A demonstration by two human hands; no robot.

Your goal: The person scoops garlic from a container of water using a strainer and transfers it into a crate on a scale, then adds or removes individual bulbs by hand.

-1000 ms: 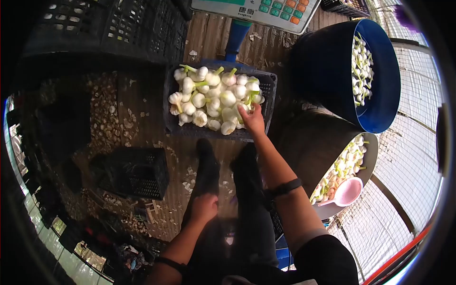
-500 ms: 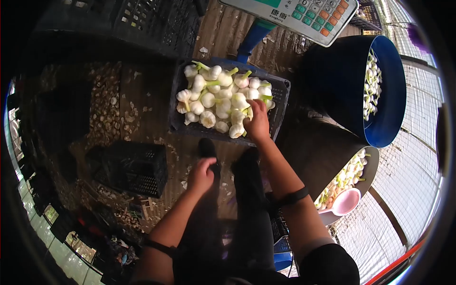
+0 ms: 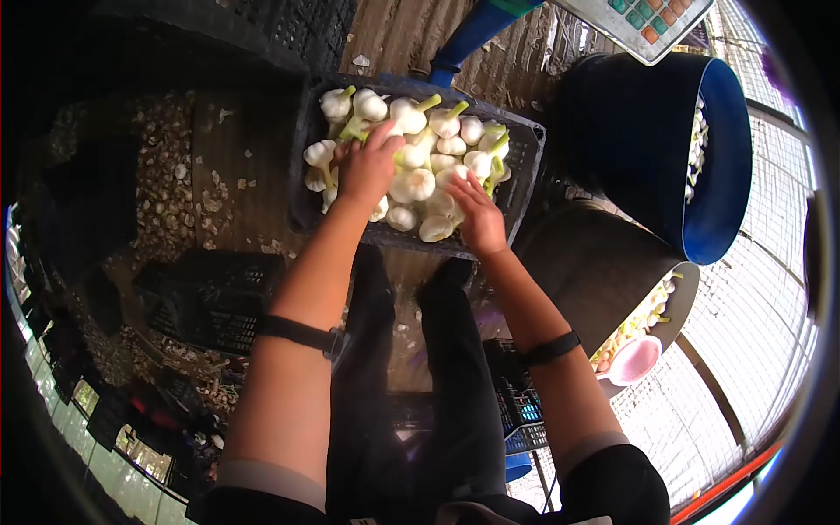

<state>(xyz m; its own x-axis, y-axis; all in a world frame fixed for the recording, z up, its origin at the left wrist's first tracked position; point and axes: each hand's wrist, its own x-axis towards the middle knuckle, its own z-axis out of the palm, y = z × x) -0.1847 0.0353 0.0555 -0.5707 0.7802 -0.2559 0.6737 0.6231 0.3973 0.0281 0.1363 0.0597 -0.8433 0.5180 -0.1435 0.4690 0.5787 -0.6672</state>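
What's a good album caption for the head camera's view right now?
Left hand and right hand amid garlic bulbs heaped in a dark crate, blue barrel nearby.

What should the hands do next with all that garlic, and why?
Perhaps the right hand could gently nudge some garlic bulbs toward the right end of the crate: that end shows bare wall above the bulbs, the middle looks fuller, and this hand is right there.

A narrow gap is noted between garlic bulbs (image 3: 420,184) and the crate (image 3: 523,162) wall at right. Beyond, passage is obstructed by a blue tub (image 3: 630,140) and a grey tub (image 3: 595,262); at the far side, by a blue post (image 3: 474,39). Floorboards (image 3: 236,188) leftward are left passable.
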